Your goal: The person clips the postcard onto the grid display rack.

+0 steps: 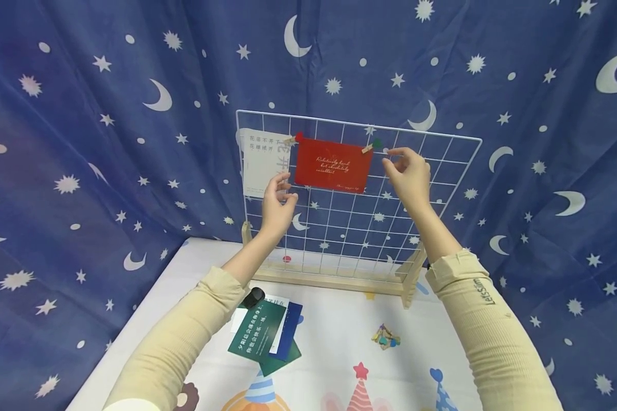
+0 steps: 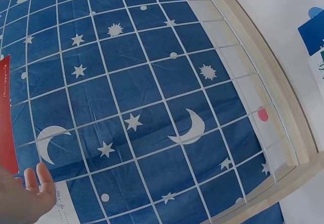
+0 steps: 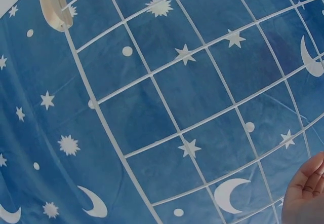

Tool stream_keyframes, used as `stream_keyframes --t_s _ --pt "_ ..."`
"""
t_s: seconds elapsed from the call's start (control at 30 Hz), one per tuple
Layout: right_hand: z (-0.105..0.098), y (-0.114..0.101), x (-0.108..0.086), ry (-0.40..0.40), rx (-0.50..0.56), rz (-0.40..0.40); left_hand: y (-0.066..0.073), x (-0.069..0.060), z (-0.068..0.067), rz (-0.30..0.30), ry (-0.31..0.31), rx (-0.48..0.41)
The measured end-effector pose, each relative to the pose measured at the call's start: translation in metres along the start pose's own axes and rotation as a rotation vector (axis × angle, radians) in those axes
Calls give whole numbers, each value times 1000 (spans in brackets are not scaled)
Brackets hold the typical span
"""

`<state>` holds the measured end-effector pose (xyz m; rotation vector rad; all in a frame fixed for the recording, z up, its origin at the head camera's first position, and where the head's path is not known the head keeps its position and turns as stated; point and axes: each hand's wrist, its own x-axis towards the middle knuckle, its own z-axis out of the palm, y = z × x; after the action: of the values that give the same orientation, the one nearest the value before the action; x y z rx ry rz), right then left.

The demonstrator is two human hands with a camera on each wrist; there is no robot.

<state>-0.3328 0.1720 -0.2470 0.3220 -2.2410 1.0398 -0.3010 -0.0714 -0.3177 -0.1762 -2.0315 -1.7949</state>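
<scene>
A red card [image 1: 333, 165] with white script hangs on the white wire grid [image 1: 339, 228]. One small wooden clothespin with a green ornament [image 1: 367, 149] grips its upper right corner; another with a red ornament [image 1: 290, 140] sits at its upper left, beside a white card [image 1: 257, 165] with printed characters. My left hand [image 1: 279, 206] is raised before the white card's lower right edge, fingers loosely bent and holding nothing. Just right of the green-topped clothespin, my right hand [image 1: 410, 176] has bent fingers with no object visible between them. The right wrist view shows only part of that hand [image 3: 306, 193].
Green, blue and white cards [image 1: 259, 331] lie overlapping on the patterned tablecloth [image 1: 334, 354], with a small black object [image 1: 253, 297] near my left sleeve. Several small clothespins [image 1: 385, 337] are heaped before the grid's wooden base [image 1: 329, 281]. A starry blue curtain [image 1: 339, 68] hangs behind.
</scene>
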Motion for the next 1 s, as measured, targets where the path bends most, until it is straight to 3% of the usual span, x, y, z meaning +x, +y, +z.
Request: stream_keyframes --t_s 0.6,1.0 --pt "-11 26 -26 0 39 -2 -4 -5 -7 45 -11 0" --pt "-19 40 -44 -12 59 3 -7 -12 -13 28 -18 6"
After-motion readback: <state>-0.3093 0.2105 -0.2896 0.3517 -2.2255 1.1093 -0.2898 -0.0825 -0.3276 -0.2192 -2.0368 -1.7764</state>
